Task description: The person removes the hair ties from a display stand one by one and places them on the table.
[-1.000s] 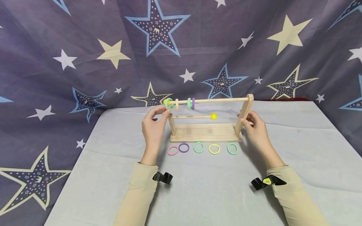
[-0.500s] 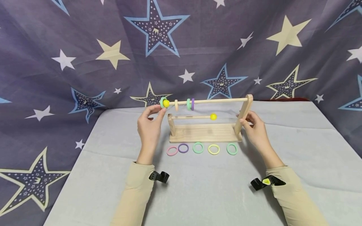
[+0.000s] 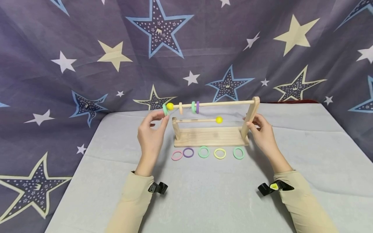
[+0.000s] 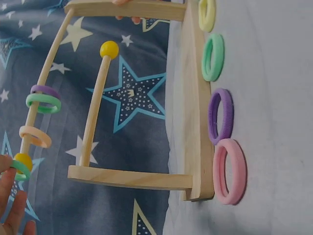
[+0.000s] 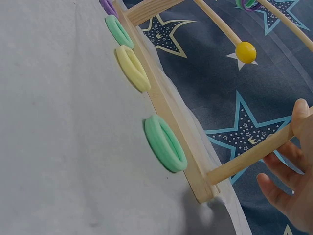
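My left hand (image 3: pixel 151 134) pinches a green hair tie (image 3: pixel 165 110) between thumb and fingertips, just left of the yellow ball (image 3: pixel 170 106) that ends the upper rod. In the left wrist view this green hair tie (image 4: pixel 22 172) overlaps the lower side of the ball. Along the upper rod (image 3: pixel 224 104) hang a peach hair tie (image 3: pixel 181 108), another green one (image 3: pixel 193 107) and a purple one (image 3: pixel 197 107). With thumb and fingers, my right hand (image 3: pixel 263 134) grips the tall right upright (image 3: pixel 251 116) of the wooden stand (image 3: pixel 211 137).
A shorter lower rod (image 3: pixel 198 120) ends in a yellow ball (image 3: pixel 219 120). In front of the base lie pink (image 3: pixel 177 155), purple (image 3: pixel 188 152), green (image 3: pixel 203 152) and yellow (image 3: pixel 220 153) hair ties, plus another green one (image 3: pixel 239 153). A star-patterned cloth (image 3: pixel 116 81) hangs behind.
My left hand has moved left, bringing the green hair tie from the rod, over the yellow end ball, to the ball's left side. The right hand keeps its grip on the upright.
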`<action>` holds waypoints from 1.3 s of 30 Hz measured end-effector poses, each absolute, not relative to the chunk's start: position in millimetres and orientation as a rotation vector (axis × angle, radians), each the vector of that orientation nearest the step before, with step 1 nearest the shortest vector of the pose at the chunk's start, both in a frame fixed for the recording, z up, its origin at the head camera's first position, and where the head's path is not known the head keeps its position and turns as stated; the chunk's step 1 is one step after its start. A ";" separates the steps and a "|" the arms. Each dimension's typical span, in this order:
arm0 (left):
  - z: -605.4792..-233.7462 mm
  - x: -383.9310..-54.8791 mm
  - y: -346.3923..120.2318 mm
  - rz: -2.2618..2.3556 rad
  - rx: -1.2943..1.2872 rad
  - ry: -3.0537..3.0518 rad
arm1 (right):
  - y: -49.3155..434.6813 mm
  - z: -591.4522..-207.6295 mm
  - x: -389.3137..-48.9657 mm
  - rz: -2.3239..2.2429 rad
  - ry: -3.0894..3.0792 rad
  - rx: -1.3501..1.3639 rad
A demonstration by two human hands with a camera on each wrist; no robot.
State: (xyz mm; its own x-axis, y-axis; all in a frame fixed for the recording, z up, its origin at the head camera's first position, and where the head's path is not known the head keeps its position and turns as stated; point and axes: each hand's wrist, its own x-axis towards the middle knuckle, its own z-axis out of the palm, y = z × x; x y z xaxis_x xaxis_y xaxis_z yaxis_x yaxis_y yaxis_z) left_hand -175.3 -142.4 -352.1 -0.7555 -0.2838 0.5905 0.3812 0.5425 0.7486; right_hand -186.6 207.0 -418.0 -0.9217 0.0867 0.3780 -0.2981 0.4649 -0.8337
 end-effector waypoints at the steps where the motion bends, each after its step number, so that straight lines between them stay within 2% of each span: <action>1: -352.3 -173.8 -142.4 -1.232 -0.089 -2.101 | 206.7 -417.8 -186.5 1.447 -2.351 0.179; 18: -358.7 -151.7 -135.0 -1.186 -0.351 -2.228 | 205.4 -418.4 -188.4 1.435 -2.347 0.196; 39: -377.4 -142.2 -94.1 -1.021 -0.594 -2.399 | 206.2 -419.2 -186.6 1.465 -2.320 0.203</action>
